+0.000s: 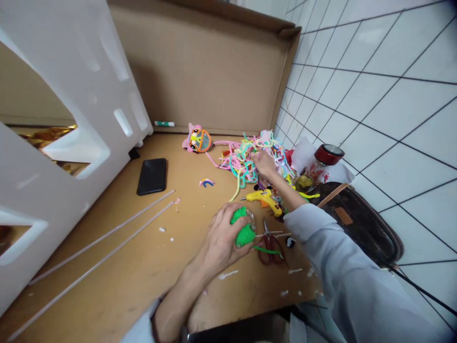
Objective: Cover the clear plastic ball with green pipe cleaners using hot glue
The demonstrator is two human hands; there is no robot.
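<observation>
My left hand [224, 233] is wrapped round a green object [244, 227], which looks bound in fuzzy green stem and has a clear part at its right. A loose green stem [267, 250] trails from near it over red-handled scissors [270, 245]. My right hand [264, 164] reaches into a tangled pile of pastel fuzzy stems [244, 164]; its fingertips are partly hidden among them, and what they hold, if anything, cannot be made out. Just below that hand lies a yellow glue gun [264, 197], its nozzle pointing left.
Left of the pile are a pink and orange animal-face craft [198, 139], a small rainbow piece [206, 182] and a black phone [152, 176]. Two thin white strips [103, 237] lie at the left. A red-lidded jar [326, 157] and dark bag [360, 224] stand at right.
</observation>
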